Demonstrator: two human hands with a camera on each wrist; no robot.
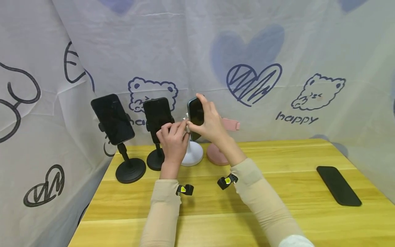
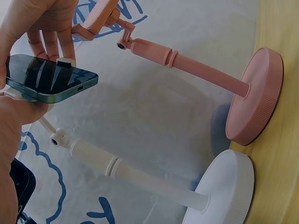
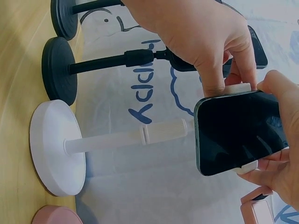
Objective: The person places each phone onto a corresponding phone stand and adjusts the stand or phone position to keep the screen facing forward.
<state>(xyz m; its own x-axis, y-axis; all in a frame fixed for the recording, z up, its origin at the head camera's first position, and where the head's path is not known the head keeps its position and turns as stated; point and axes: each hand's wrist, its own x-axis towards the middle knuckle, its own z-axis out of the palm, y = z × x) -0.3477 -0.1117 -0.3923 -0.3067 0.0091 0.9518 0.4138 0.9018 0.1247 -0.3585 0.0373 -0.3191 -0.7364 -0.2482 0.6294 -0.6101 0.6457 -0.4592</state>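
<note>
Both the right hand (image 1: 212, 121) and the left hand (image 1: 174, 143) are grasping near the centre of the head view: the right grips a smartphone (image 1: 195, 112) by its edges, the left pinches the white clamp (image 3: 237, 88) at its side. Below is the white phone stand (image 1: 193, 156), beside a pink phone stand (image 1: 217, 156). Two black phone stands (image 1: 131, 172) bearing phones (image 1: 112, 118) stand at centre left; a dark slab-shaped phone (image 1: 338, 186) lies at the right of the table (image 1: 262, 219).
</note>
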